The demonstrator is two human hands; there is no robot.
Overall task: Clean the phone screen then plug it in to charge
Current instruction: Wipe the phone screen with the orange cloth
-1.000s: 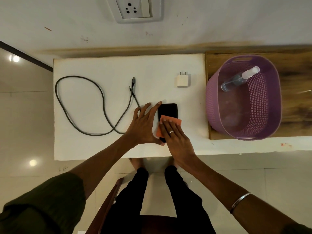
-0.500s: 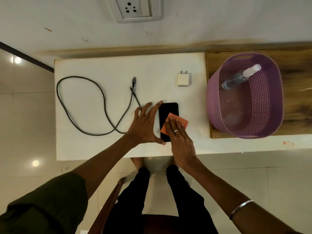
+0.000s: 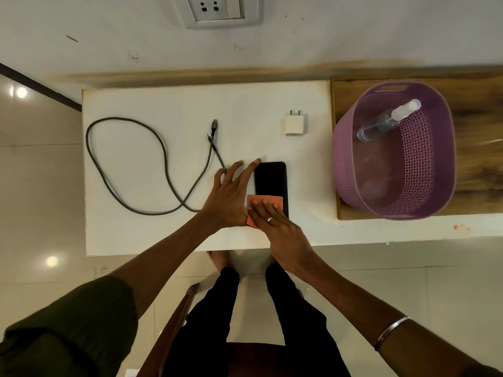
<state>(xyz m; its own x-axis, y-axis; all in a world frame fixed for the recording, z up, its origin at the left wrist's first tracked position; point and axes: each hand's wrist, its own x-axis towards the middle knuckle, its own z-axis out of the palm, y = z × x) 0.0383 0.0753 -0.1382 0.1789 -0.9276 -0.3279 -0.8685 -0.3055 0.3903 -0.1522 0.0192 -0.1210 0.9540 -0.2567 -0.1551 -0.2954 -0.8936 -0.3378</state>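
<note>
both hands (image 3: pixel 231 198) wiping phone (image 3: pixel 270 178)

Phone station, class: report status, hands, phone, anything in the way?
Left hand flat, bracing phone. Right hand pressing orange cloth on screen's near end. Cable and adapter unplugged, lying clear.

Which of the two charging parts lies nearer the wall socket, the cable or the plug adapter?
The white plug adapter. It lies alone beside the purple basket, prongs toward the wall socket; the grey cable loops over the table's left half.
</note>
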